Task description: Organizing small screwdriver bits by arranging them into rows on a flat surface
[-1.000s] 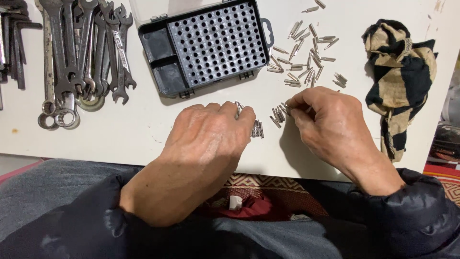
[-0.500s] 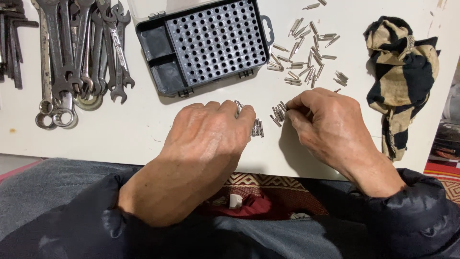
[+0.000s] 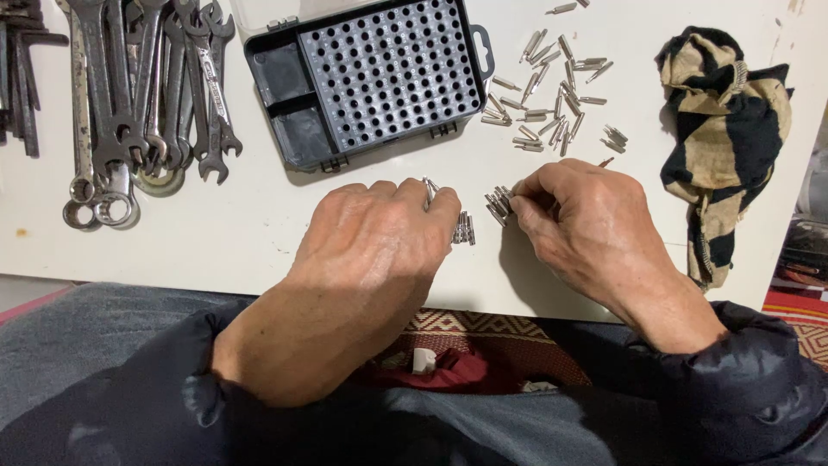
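Observation:
My left hand [image 3: 379,233] rests knuckles-up on the white table [image 3: 259,233], its fingertips pinching a few small metal screwdriver bits [image 3: 429,188]; another little cluster of bits [image 3: 464,229] lies just beside it. My right hand [image 3: 582,220] is curled over a bunch of bits [image 3: 498,204], fingertips closed on them. A loose scatter of several bits [image 3: 552,116] lies beyond my right hand. A black bit case [image 3: 371,78] with a grid of holes stands open behind my hands.
Several metal wrenches [image 3: 138,95] lie in a row at the far left. A crumpled tan-and-black cloth [image 3: 724,129] sits at the right edge. The near table edge runs under my wrists; a patterned red rug [image 3: 492,345] shows below.
Both hands stay almost in place; the fingers shift slightly on the bits. The view has drifted a little.

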